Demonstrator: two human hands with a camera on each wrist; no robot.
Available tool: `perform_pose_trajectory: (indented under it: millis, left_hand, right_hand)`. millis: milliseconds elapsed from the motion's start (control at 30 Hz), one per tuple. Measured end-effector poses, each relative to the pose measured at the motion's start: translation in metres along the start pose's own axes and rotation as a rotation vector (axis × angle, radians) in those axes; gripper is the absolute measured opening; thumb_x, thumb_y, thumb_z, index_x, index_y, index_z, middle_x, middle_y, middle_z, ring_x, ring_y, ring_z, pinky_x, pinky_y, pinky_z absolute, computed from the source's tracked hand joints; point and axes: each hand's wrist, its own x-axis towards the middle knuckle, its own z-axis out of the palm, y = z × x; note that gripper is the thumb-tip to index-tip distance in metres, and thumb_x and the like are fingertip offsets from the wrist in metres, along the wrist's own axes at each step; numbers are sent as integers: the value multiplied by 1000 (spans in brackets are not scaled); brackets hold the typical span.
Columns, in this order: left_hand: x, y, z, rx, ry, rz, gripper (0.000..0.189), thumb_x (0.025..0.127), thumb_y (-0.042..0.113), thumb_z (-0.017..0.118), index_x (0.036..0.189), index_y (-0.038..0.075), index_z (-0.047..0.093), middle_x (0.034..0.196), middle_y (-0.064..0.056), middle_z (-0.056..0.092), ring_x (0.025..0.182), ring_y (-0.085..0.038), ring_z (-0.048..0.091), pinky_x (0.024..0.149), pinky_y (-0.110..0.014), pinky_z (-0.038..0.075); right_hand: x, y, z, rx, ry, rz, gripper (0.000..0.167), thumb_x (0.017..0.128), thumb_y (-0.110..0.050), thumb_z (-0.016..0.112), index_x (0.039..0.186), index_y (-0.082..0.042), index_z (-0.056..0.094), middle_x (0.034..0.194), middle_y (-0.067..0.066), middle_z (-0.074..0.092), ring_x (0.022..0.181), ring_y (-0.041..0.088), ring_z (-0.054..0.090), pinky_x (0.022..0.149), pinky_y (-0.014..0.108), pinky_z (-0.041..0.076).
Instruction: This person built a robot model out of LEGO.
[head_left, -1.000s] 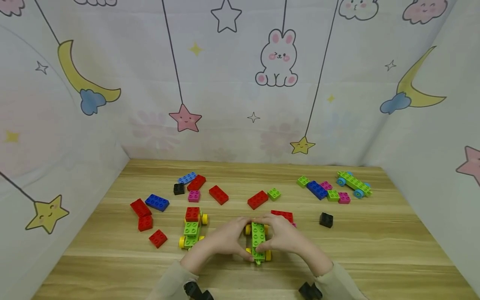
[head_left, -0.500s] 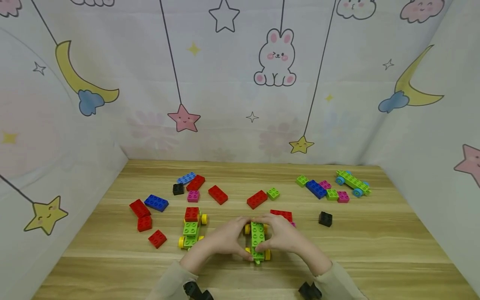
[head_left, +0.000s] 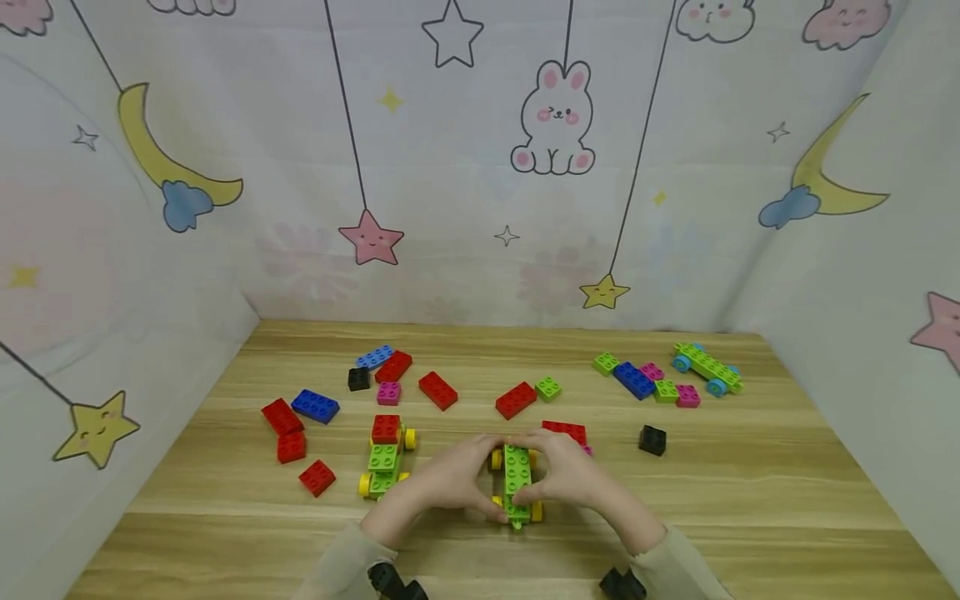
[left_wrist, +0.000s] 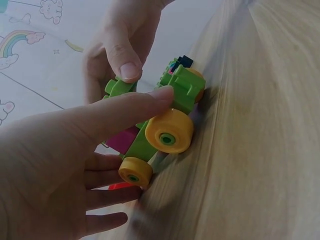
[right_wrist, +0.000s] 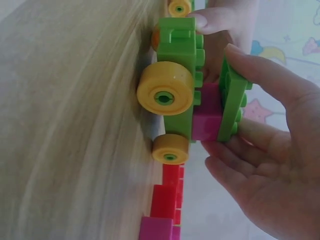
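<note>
Centrally, on the wooden table (head_left: pixel 480 567), a green toy car (head_left: pixel 517 471) with yellow wheels (head_left: pixel 536 510) sits between both hands. The left hand (head_left: pixel 453 477) grips its chassis (right_wrist: pixel 177 125), thumb by a large wheel (left_wrist: pixel 177 120), fingers beside a small wheel (left_wrist: pixel 136 166). The right hand (head_left: pixel 570 471) pinches the green top brick (right_wrist: pixel 231 106) end to end; that brick sits on a magenta brick (right_wrist: pixel 207 117), itself on the chassis. Leftward, another green car (head_left: pixel 385 462) carries a red brick (head_left: pixel 386 429).
</note>
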Motion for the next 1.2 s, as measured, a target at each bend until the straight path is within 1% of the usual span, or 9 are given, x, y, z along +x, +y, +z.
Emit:
perform_pose_trajectory:
  millis: [133,267,433,567,867,1033,1200]
  left_hand:
    - [1,0,1,1,-6,-1,104,69,49,86,149,6,36,150,-11,43,137,-29,43,111,-48,39]
    - [1,2,0,8,-13,0,103,69,47,86,149,7,37,151,-10,43,138,-28,43,112,-47,38]
    - [1,4,-1,29,-27,1,102,70,44,86,151,6,35,153,-10,41,140,-28,40,113,-46,36]
    - [1,7,-2,51,-31,2,102,72,44,85,151,6,35,153,-10,40,140,-28,40,113,-46,36]
    - [0,6,-3,50,-33,12,104,73,44,85,152,3,32,155,-12,38,141,-30,39,114,-47,36]
    - [-5,11,-8,63,-32,-20,100,74,45,83,151,2,34,154,-14,39,141,-31,40,114,-47,35]
    - [-18,24,-20,98,-36,-64,87,79,41,80,145,-1,43,148,-16,47,136,-32,46,111,-46,40]
  right_hand:
    - [-2,2,0,-5,10,-6,71,74,-33,85,135,-7,58,137,16,57,128,37,52,101,59,44]
    - [-3,1,0,-11,2,-23,72,75,-34,84,136,-6,57,138,15,57,128,36,52,102,57,44]
    - [-5,1,-2,-12,6,-42,79,75,-38,85,138,-3,53,138,13,57,128,34,53,102,54,45]
    - [-6,3,-4,-15,8,-47,82,73,-39,86,139,-2,52,139,14,56,126,34,54,101,53,46]
    - [-7,6,-9,0,-3,-67,78,73,-34,86,135,0,54,136,14,58,118,33,58,97,52,49]
    - [-7,7,-8,1,-9,-66,75,74,-32,86,134,0,55,134,14,59,116,33,59,95,51,50]
    - [-6,6,-6,19,-15,-55,73,74,-31,86,134,-2,55,134,13,59,116,32,58,96,52,50]
